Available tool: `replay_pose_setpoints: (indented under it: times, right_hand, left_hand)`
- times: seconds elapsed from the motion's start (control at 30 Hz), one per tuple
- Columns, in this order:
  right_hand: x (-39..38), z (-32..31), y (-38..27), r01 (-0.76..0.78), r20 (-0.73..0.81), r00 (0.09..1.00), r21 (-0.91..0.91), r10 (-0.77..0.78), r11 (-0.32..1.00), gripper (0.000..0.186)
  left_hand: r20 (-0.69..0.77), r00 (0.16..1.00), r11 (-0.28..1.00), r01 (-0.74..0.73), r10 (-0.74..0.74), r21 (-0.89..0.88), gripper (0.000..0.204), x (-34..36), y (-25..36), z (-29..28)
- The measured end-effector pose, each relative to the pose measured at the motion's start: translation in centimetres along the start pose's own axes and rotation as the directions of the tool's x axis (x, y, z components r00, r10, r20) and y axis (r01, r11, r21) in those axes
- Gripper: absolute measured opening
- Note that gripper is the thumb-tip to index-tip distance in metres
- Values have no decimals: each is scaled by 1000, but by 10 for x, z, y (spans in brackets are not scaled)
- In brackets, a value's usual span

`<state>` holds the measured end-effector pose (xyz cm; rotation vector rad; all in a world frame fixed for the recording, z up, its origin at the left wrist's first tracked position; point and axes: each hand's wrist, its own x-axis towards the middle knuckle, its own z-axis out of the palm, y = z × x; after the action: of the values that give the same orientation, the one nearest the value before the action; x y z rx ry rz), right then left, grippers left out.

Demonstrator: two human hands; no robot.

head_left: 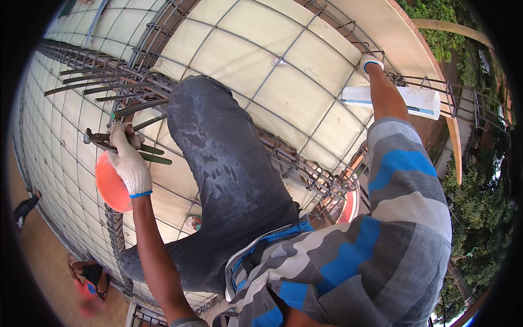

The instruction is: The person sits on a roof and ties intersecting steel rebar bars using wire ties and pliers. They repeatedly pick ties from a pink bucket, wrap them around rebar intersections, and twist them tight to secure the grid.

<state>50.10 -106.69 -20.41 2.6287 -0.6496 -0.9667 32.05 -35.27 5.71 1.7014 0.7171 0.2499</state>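
My left hand (129, 158), in a pale knit glove with a blue cuff, is closed around a pair of pincers (154, 155) with green handles. Their dark metal jaws point left, away from the palm. Just past them, the ends of several ribbed steel bars (117, 86) stick out of a rebar cage. A round orange object (113, 184) sits partly behind my left wrist. Stretched to the far right, my gloved right hand (371, 62) is at the rebar along the slab edge; its fingers are mostly hidden. Under the right forearm lies a white pipe (426, 102) with blue marking.
A steel mesh grid (280, 60) covers pale panels around my bent leg. Long rebar cages (297, 163) cross between them. A wooden board (403, 32) borders the far right, with trees beyond. Another person (92, 277) is at the lower left, on lower ground.
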Motion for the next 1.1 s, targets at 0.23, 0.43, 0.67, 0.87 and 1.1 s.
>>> replay_pose_setpoints:
  times: [0.23, 0.43, 0.67, 0.87, 1.1]
  right_hand:
    - [-3, 0, 1, 61, 16, 998, -86, -59, 994, 49]
    - [-11, -14, -10, 129, 119, 987, -200, -106, 971, 51]
    - [39, 25, 12, 33, 18, 999, -103, -32, 994, 55]
    - [54, 8, -6, 181, 65, 983, -240, -170, 954, 57]
    - [33, 5, 20, 189, 6, 981, -298, -196, 936, 54]
  left_hand:
    - [-20, 1000, 1000, 9, -9, -4, 22, -1, 2, 4]
    - [-75, 997, 999, 21, -24, -45, 25, -7, 7, 12]
    - [-57, 998, 1000, 29, -28, 11, 25, -5, 7, 7]
    - [-116, 993, 999, 16, -10, 51, 26, -12, 7, -1]
    - [-90, 995, 997, 46, -41, 58, 27, -6, 5, 9]
